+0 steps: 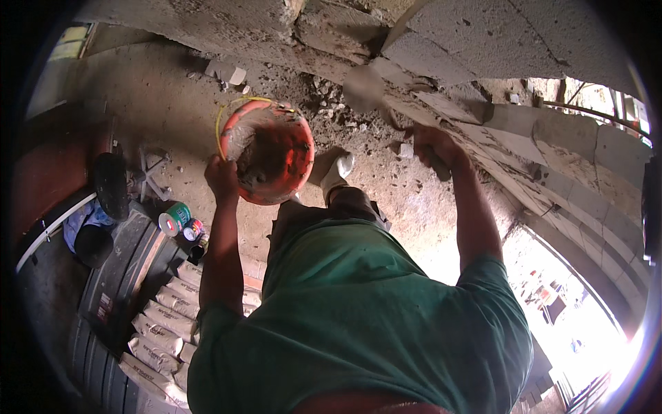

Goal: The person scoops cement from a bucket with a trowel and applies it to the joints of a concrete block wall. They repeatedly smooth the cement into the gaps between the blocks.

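Left hand [222, 181] grips the bucket [302, 148]! Right hand [438, 146] clutches the trowel [363, 90], slanting toward upper frame, bucket to its left.

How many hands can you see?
2. The left hand grips the left edge of the red bucket; the right hand, over to the right, holds a trowel with a blurred blade. I can't make out any others.

The bucket [301, 165], mix [254, 146] inside, is before you, left of the trowel [363, 88]; a block wall [567, 140] runs along your right, cans [175, 218] and sacks [163, 323] are to your left.
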Demonstrator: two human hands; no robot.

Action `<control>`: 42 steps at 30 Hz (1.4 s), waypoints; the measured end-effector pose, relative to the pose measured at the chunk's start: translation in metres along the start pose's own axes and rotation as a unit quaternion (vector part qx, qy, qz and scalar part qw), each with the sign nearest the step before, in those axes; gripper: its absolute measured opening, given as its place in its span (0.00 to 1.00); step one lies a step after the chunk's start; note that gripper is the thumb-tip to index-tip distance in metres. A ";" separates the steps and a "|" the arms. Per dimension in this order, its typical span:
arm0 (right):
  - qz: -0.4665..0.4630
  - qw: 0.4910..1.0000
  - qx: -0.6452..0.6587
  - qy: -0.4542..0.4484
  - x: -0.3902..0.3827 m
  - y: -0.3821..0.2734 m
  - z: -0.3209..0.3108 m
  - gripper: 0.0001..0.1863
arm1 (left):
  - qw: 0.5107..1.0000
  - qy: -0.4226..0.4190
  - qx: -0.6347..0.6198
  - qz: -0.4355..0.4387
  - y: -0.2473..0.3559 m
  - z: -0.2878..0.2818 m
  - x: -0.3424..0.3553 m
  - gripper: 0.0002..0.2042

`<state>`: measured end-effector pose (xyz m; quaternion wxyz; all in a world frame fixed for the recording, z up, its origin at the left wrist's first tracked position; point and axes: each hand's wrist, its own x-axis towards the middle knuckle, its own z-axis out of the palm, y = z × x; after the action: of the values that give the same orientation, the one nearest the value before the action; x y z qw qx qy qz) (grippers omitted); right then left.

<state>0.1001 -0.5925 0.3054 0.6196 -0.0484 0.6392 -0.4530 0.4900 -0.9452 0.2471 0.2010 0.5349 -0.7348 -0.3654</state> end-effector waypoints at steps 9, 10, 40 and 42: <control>-0.098 0.866 -0.483 0.089 -0.041 -0.003 0.098 0.16 | 0.986 -0.114 -0.116 0.026 0.030 0.025 -0.005 0.07; -0.094 0.844 -0.520 0.090 -0.039 -0.006 0.112 0.16 | 0.980 -0.130 -0.151 0.016 0.030 0.028 -0.003 0.07; 0.010 0.928 -0.304 -0.213 0.043 0.034 0.186 0.20 | 0.970 -0.143 -0.168 0.104 0.048 -0.020 0.034 0.05; 0.006 0.927 -0.312 -0.208 0.037 0.038 0.173 0.20 | 0.968 -0.135 -0.199 0.077 0.048 -0.023 0.033 0.06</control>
<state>0.2555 -0.6829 0.2845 0.6949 -0.3289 0.6051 -0.2066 0.4637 -0.9760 0.2954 0.2303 0.3715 -0.7069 -0.5561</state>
